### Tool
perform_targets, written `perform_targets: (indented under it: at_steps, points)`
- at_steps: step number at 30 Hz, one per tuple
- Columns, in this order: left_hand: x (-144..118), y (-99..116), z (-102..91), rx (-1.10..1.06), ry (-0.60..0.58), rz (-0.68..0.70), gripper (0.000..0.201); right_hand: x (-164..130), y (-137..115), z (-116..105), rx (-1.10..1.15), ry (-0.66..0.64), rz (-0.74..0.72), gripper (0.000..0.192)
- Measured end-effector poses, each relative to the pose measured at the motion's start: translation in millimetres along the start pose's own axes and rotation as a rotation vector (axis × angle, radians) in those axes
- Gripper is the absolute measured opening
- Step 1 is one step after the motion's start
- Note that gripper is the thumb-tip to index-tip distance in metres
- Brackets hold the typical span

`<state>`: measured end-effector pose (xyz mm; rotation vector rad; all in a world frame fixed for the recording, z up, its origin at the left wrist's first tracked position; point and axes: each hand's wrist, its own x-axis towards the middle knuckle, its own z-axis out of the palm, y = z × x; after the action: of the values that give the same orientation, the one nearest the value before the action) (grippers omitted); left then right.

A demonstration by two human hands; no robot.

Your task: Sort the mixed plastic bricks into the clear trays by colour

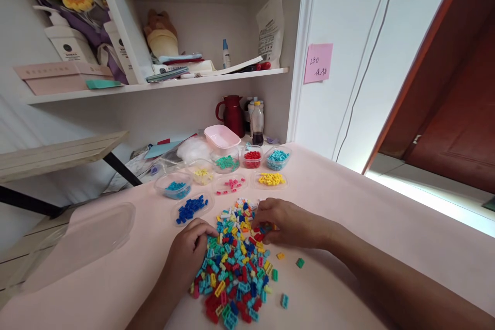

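Observation:
A heap of small mixed-colour bricks (235, 263) lies on the pink table (348, 216) in front of me. My left hand (189, 255) rests on the heap's left edge, fingers curled into the bricks. My right hand (286, 223) reaches into the heap's upper right side, fingertips pinching among the bricks; what it holds is hidden. Behind the heap stand clear dishes of sorted bricks: dark blue (191, 209), teal blue (176, 189), pale yellow (202, 172), pink (231, 184), yellow (271, 179), green (226, 163), red (252, 158) and light blue (277, 157).
Loose bricks (300, 263) lie right of the heap. A clear lid (98, 227) sits at the left. A pink tub (221, 138), red jug (232, 113) and bottle (257, 124) stand by the wall. Shelves with clutter hang above. A door is at the right.

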<state>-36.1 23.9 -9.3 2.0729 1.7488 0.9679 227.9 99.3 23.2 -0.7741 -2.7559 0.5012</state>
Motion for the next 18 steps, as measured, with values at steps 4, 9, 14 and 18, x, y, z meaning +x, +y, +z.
perform_targets:
  at_steps: [4, 9, 14, 18]
  points:
    - [-0.4, 0.0, 0.1, 0.0, 0.006, 0.008, 0.033, 0.7, -0.5, 1.4, 0.018, 0.004, 0.015, 0.024]
    - [0.3, 0.6, 0.7, -0.003, -0.009, -0.007, 0.034, 1.5, -1.3, 1.4, 0.049, 0.0, 0.034, 0.021]
    - [-0.9, -1.7, 1.7, -0.011, -0.02, -0.004, 0.034, 2.6, -0.5, 2.8, 0.061, 0.012, 0.029, 0.017]
    - [-1.7, -2.0, 1.1, -0.008, -0.023, -0.009, 0.034, 3.3, -0.7, 3.1, 0.068, 0.018, 0.014, 0.014]
